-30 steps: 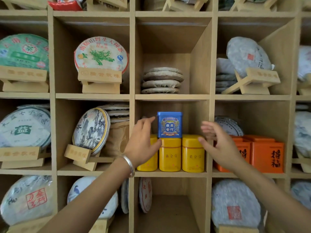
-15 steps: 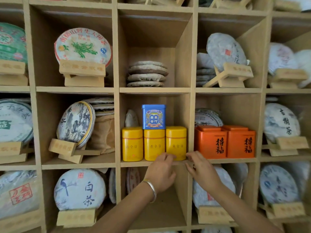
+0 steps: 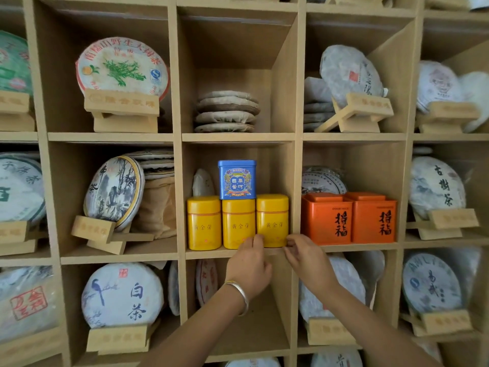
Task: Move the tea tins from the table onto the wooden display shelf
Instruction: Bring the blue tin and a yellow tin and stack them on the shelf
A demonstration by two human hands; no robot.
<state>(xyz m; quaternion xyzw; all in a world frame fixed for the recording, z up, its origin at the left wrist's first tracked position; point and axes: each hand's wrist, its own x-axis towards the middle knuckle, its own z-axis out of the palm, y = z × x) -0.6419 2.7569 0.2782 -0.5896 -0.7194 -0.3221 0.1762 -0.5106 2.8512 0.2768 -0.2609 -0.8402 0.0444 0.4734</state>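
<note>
Wooden display shelf (image 3: 238, 253) cubbies surround you; three yellow tins sit centre, the blue tin (image 3: 237, 179) stacked above. Your left hand (image 3: 248, 263) and right hand (image 3: 307, 260) pinch the right yellow tin (image 3: 272, 219) low down, apparently squaring it; next, release.

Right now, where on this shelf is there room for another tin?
On the right yellow tin beside the blue tin, or before the flat tea cakes above. The yellow row fills its cubby's width, where both hands crowd the front edge.
</note>
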